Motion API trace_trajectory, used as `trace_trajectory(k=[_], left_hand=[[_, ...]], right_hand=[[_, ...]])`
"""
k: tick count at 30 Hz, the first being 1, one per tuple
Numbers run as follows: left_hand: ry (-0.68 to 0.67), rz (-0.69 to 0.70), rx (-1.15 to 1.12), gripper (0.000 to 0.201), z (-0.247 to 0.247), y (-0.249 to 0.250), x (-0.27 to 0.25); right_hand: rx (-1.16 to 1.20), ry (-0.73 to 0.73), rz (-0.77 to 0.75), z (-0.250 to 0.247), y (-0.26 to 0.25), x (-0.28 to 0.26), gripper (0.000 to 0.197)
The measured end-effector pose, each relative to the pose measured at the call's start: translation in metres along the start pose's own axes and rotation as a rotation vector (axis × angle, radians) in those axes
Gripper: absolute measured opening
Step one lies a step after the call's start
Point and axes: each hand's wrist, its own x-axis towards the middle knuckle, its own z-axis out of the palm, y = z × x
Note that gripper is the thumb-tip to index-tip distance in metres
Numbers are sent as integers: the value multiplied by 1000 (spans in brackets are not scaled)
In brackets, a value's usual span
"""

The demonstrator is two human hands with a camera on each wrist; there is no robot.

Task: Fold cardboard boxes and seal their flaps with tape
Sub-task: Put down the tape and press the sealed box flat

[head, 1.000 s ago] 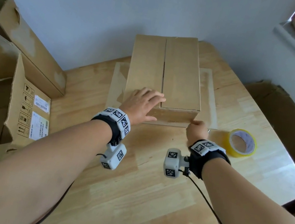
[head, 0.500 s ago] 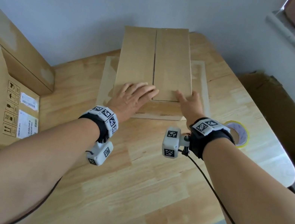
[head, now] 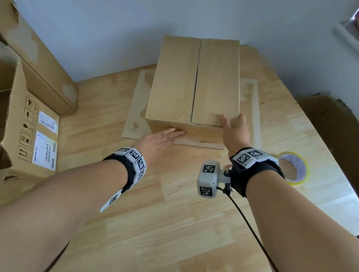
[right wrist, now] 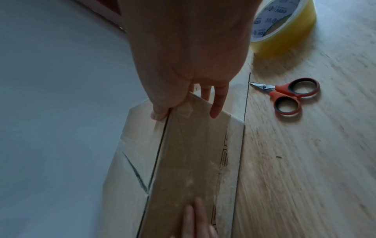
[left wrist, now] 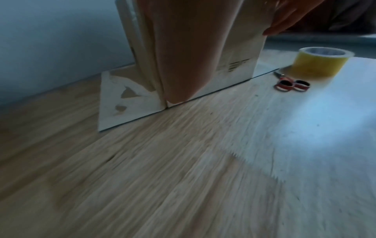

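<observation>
Box (head: 197,84): left hand (head: 161,138) now lower

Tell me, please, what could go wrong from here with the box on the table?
The box has an untaped top seam, held only at one corner by the right hand; flaps may spring up. The left hand on its front could slide it. The tape sits near the table edge.

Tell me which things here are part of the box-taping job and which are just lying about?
In use:
- cardboard box, flaps closed
- left hand and right hand, flat on it
- tape roll
- scissors

Lying about:
- large open carton
- flat cardboard sheet underneath
</observation>
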Motion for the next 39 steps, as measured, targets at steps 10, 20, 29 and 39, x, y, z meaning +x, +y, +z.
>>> trace_trajectory(k=[10, 20, 29, 39], left_hand=[[245, -43, -572, 71, -34, -26, -2], [186, -143, -1133, 59, -42, -49, 21], [133, -256, -1232, 59, -40, -53, 48], [231, -296, -990, 64, -41, -12, 9]], right_hand=[[7, 49, -10, 6, -1, -4, 61], [14, 10, -40, 2, 0, -2, 64], [40, -61, -34, -11, 9, -5, 64], [214, -132, 73, -25, -18, -12, 47]])
